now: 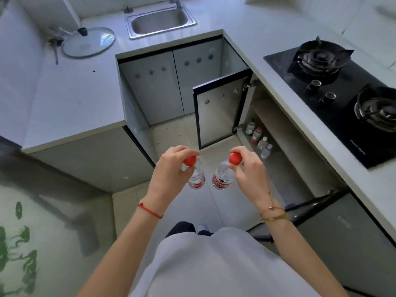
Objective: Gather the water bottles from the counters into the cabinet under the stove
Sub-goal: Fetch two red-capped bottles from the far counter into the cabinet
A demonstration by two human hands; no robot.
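Observation:
My left hand (169, 170) grips a clear water bottle (196, 179) with a red cap and red label by its neck. My right hand (246, 168) holds a second water bottle (222, 177) of the same kind the same way. Both bottles hang upright over the floor in front of me, a little apart. To the right, the cabinet under the stove (278, 133) stands with its door (218, 112) swung open. Several bottles (258, 138) stand in a row on its lower shelf. The black gas stove (342, 97) sits on the counter above.
A steel sink (160, 22) is set into the far counter, with a glass pot lid (87, 42) to its left. The left counter (64, 99) juts toward me. A second open cabinet door (310, 206) is close by my right wrist. Tiled floor lies ahead.

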